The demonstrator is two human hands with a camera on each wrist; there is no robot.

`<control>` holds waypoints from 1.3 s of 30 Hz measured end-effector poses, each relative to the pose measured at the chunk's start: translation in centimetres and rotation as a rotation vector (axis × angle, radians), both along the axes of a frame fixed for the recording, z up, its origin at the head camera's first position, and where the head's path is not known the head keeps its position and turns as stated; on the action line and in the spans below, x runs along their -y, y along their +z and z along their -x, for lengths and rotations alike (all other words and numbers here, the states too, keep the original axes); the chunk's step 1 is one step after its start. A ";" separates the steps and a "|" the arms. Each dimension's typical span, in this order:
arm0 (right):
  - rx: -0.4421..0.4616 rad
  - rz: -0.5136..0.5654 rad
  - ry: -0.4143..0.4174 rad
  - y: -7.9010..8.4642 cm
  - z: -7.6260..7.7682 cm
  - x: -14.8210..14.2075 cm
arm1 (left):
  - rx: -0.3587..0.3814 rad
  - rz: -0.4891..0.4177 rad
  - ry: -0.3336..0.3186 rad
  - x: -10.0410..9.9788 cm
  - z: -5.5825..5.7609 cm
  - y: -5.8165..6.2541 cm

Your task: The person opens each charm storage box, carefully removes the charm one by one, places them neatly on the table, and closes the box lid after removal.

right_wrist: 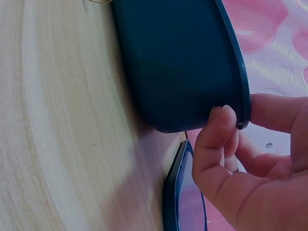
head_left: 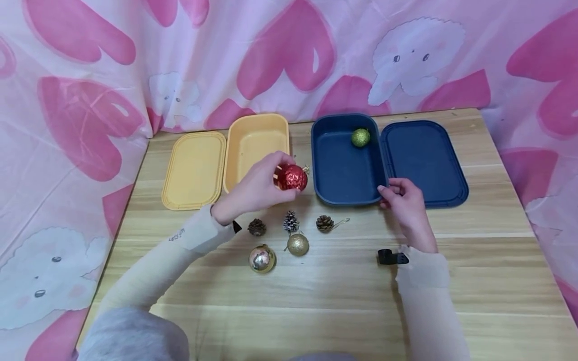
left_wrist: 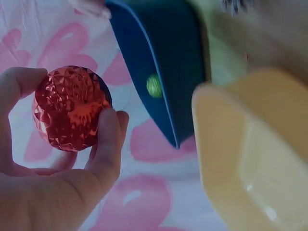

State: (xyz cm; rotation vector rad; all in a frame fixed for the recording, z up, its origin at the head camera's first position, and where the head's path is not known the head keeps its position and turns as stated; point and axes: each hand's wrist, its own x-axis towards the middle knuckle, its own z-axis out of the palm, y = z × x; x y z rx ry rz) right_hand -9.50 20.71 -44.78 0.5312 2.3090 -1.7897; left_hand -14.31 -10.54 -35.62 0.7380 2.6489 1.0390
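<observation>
My left hand (head_left: 259, 185) grips a shiny red Christmas ball (head_left: 295, 177) with a faceted surface, held between thumb and fingers. In the head view it hangs between the yellow box (head_left: 232, 150) and the dark blue box (head_left: 347, 199). The left wrist view shows the red ball (left_wrist: 72, 108) close up. At the blue box's near right corner, my right hand (head_left: 405, 203) pinches the rim; in the right wrist view the thumb and fingers (right_wrist: 216, 139) lie on both sides of that rim. A green glitter ball (head_left: 360, 137) lies inside the blue box.
A yellow lid (head_left: 194, 170) lies left of the yellow box, a blue lid (head_left: 426, 163) right of the blue one. Nearer me are several pinecones, one brown (head_left: 324, 223) and one frosted (head_left: 291, 221), plus a gold glitter ball (head_left: 298, 244) and a shiny ball (head_left: 262, 258).
</observation>
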 end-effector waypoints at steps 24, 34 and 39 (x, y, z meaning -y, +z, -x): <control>0.017 0.035 -0.013 -0.2 0.3 -0.2 | 0.034 0.025 -0.077 -2.4 -9.4 -2.0; 0.012 0.026 -0.002 -0.2 0.4 0.0 | -0.092 0.110 0.025 -4.3 -14.5 -5.5; 0.024 0.024 -0.012 -0.3 0.4 -0.1 | -0.164 0.193 0.017 -5.5 -14.9 -6.8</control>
